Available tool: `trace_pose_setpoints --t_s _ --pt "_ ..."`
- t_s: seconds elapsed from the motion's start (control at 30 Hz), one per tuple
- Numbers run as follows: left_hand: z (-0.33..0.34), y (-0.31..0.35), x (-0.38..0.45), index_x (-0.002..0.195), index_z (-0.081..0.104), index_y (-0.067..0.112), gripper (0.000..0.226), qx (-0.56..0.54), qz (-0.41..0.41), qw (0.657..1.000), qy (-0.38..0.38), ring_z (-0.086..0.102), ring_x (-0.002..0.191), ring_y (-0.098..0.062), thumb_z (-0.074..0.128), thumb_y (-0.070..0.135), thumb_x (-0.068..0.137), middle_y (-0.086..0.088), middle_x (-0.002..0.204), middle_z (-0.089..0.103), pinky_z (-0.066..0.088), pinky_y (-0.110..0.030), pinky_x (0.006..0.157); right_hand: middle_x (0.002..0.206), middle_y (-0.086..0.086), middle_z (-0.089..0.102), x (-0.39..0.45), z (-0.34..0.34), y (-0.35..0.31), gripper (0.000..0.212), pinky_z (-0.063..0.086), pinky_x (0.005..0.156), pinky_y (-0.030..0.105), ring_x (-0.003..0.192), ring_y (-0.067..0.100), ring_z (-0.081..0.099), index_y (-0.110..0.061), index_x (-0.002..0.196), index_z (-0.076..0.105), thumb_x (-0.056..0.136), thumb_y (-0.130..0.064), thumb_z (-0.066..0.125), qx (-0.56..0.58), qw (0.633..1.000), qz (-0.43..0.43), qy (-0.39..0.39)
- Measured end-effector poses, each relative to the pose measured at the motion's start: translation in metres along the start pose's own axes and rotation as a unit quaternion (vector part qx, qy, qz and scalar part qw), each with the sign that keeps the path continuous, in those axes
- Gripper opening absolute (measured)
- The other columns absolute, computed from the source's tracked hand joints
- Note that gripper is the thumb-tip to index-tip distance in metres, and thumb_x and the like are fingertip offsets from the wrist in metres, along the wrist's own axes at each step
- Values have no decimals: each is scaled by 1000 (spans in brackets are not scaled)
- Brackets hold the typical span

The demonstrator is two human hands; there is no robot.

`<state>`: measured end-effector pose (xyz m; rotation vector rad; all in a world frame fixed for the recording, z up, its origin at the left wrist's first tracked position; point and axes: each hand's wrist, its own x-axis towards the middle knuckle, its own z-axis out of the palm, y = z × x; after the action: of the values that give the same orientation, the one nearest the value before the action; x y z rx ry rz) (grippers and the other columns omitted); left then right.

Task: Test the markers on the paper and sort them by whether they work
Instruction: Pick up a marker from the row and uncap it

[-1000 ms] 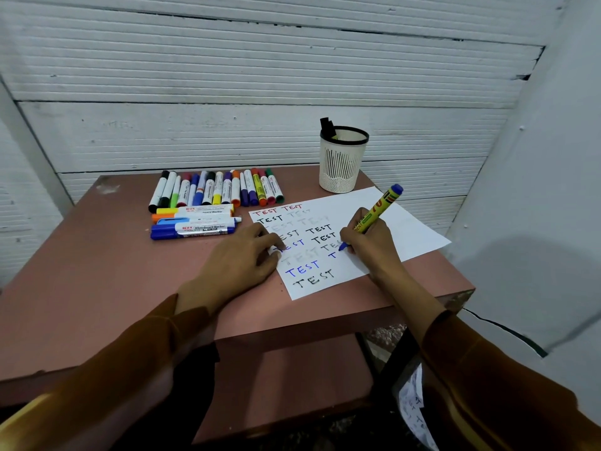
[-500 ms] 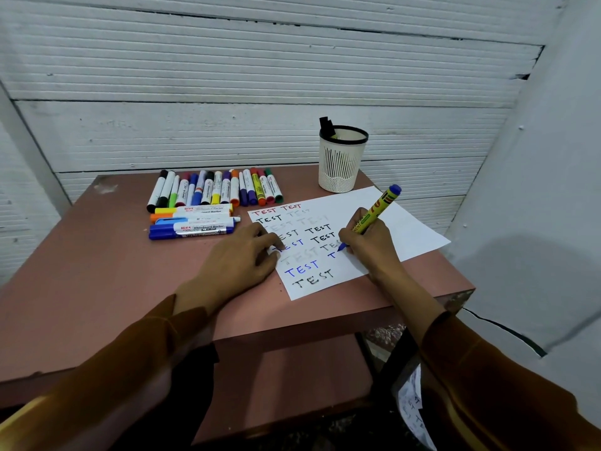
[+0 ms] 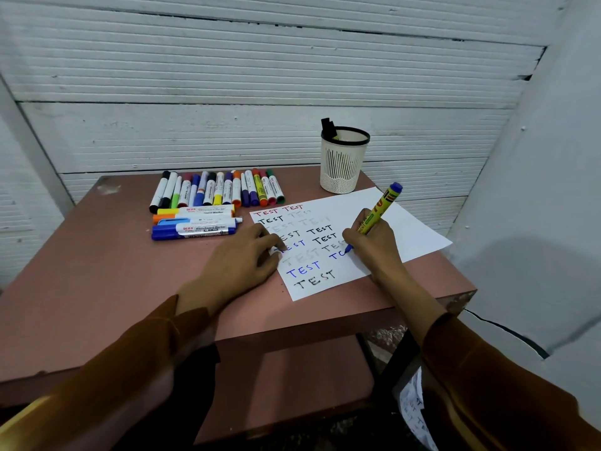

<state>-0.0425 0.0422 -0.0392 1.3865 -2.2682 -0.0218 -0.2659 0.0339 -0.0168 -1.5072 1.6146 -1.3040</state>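
A white paper (image 3: 383, 219) lies on the pink table (image 3: 97, 271), covered with rows of the word TEST in red, black, blue and faint grey. My right hand (image 3: 370, 245) grips a yellow marker with a blue end (image 3: 382, 205), its blue tip on the paper beside fresh blue letters. My left hand (image 3: 240, 265) presses flat on the sheet's left edge. A row of several capped markers (image 3: 218, 190) lies at the back of the table, with several larger markers (image 3: 195, 222) lying crosswise in front of it.
A white slotted pen cup (image 3: 343, 164) with a black rim stands behind the paper and holds black markers (image 3: 328, 126). White walls close in behind and to the right. A lower shelf (image 3: 286, 379) sits under the table, with written paper (image 3: 416, 415) below the right arm.
My right hand has drawn more blue strokes, extending the second blue word to the right. My left hand has stayed on the paper.
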Motion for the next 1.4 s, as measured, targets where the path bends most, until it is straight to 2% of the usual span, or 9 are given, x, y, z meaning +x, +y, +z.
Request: trace_pose_setpoints --t_s 0.17,0.3,0.57,0.7,0.93,1.23,1.4 --pt "0 0 0 110 62 28 22 2 2 1000 -1 46 78 -7 53 34 91 3 102 51 29 -12 56 61 5 48 -1 0 1 26 41 61 27 61 19 50 -13 63 42 76 0 60 14 1000 5 -21" --pt "-1 0 0 111 62 28 23 5 2 1000 -2 45 78 -7 52 34 91 4 102 51 28 -11 56 61 4 48 -1 1 0 26 40 60 25 61 17 50 -13 63 43 77 -1 61 1 1000 4 -31" --pt "0 -1 1 111 62 29 23 4 2 1000 -2 45 76 -7 51 35 91 6 99 49 28 -11 56 61 5 48 5 -3 5 24 41 62 27 58 17 48 -11 64 43 78 -2 60 52 998 32 32" --pt "0 -1 1 111 62 29 23 3 3 1000 -1 45 75 -7 51 35 91 5 99 49 30 -12 56 63 3 49 4 -1 4 19 40 58 23 59 15 49 -8 70 45 79 -4 61 25 999 29 22" --pt "0 -1 0 110 63 29 22 -5 0 1000 2 46 77 -8 52 33 91 5 100 50 29 -12 57 60 2 47 3 -2 3 23 37 57 23 57 13 47 -11 64 43 78 -2 60 12 1000 26 10" --pt "0 -1 1 112 61 29 24 0 0 1000 -10 47 77 -8 51 35 91 5 102 50 29 -10 57 59 1 43 3 -2 2 24 35 56 21 55 12 43 -10 66 41 78 -1 58 23 999 27 36" --pt "-1 -1 1 113 61 29 24 0 -1 1000 -13 47 79 -8 51 35 92 4 103 50 34 -18 58 59 1 45 5 -2 4 22 37 58 22 56 13 45 -9 67 42 78 -2 59 34 997 33 56"
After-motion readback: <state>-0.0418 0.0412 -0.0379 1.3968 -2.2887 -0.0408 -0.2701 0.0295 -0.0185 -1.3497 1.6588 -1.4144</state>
